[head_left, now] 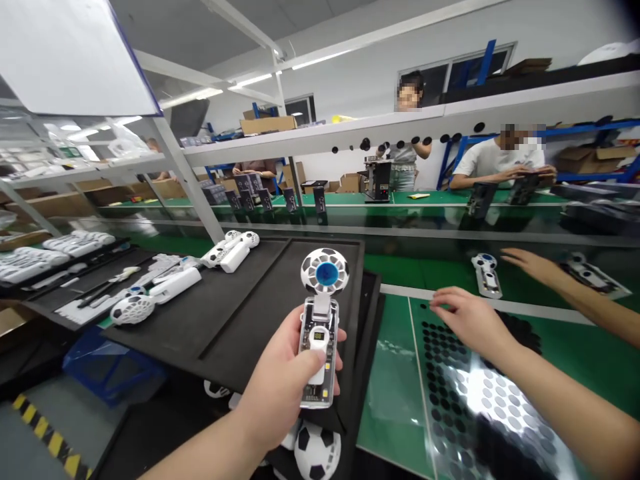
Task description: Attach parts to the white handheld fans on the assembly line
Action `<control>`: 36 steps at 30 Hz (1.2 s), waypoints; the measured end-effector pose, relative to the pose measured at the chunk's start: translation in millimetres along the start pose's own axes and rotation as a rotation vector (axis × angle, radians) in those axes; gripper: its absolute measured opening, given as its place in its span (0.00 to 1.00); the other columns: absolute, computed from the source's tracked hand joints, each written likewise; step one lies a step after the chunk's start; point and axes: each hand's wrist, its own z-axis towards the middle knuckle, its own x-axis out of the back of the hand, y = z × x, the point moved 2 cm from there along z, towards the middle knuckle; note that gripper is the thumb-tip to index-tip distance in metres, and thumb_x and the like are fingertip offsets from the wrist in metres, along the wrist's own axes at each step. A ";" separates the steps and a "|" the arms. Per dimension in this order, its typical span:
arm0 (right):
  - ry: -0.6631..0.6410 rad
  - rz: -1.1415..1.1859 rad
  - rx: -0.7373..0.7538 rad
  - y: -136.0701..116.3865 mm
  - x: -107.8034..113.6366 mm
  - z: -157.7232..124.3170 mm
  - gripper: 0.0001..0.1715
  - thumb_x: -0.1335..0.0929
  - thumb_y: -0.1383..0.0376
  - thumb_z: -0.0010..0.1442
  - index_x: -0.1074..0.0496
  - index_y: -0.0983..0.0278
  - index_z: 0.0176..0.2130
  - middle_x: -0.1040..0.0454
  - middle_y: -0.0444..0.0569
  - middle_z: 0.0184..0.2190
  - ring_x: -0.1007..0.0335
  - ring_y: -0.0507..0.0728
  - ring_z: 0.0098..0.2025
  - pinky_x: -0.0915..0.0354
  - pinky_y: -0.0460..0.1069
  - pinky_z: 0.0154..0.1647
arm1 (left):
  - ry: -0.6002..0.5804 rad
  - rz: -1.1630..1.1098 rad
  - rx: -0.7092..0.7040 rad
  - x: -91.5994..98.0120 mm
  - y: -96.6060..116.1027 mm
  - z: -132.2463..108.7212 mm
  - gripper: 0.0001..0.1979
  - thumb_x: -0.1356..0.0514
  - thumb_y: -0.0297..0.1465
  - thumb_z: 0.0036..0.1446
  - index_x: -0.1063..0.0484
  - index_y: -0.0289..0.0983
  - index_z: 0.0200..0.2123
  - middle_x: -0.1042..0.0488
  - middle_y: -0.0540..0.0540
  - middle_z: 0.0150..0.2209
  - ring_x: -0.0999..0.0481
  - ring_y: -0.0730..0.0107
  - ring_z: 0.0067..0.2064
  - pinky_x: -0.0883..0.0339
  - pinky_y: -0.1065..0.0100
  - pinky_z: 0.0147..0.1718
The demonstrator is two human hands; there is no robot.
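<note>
My left hand [285,377] grips a handheld device [320,353] with a clear casing, a small display and a round football-patterned head with a blue centre [327,273]. The thumb lies on its white front part, and the fingers wrap behind it. My right hand [467,320] hovers over a sheet of black round discs [445,393], loosely curved with its fingers a little apart and nothing visible in them. Just left of its fingertips, one disc [423,307] lies apart from the others. A similar device [487,275] rests on the green surface beyond.
Another person's hand [533,265] reaches in from the right, near that device. Black trays [245,293] at the left carry white device parts [175,285]. A football-patterned piece [317,450] sits below my left hand. A metal post [187,180] and shelf [310,137] stand ahead.
</note>
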 end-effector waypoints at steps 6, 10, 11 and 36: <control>0.015 0.443 0.405 -143.2 75.5 -38.9 0.11 0.35 0.69 0.63 0.22 0.61 0.37 0.20 0.46 0.35 0.24 0.54 0.36 0.29 0.46 0.39 | 0.001 0.214 0.033 -35.3 -5.7 5.8 0.27 0.39 0.33 0.54 0.39 0.40 0.58 0.25 0.48 0.35 0.28 0.70 0.29 0.30 0.69 0.28; -0.078 0.391 0.553 -176.3 82.7 -47.6 0.11 0.34 0.75 0.61 0.22 0.64 0.36 0.21 0.46 0.34 0.25 0.53 0.37 0.31 0.46 0.41 | -0.022 0.379 -0.040 -47.2 -5.8 5.3 0.27 0.39 0.35 0.55 0.38 0.41 0.58 0.26 0.45 0.50 0.26 0.62 0.48 0.29 0.63 0.48; -0.096 0.343 0.565 -177.4 81.1 -48.0 0.11 0.34 0.75 0.61 0.22 0.64 0.35 0.21 0.46 0.33 0.25 0.54 0.37 0.31 0.46 0.40 | -0.031 0.407 -0.060 -48.5 -5.8 4.6 0.27 0.40 0.35 0.55 0.37 0.41 0.58 0.27 0.45 0.53 0.28 0.61 0.53 0.32 0.63 0.53; -0.224 0.150 0.546 -184.2 77.0 -50.3 0.10 0.32 0.77 0.56 0.23 0.67 0.35 0.22 0.48 0.34 0.25 0.57 0.37 0.31 0.50 0.37 | -0.039 0.521 -0.102 -48.3 -7.5 -0.6 0.23 0.42 0.34 0.60 0.38 0.44 0.59 0.29 0.47 0.57 0.30 0.62 0.57 0.36 0.63 0.57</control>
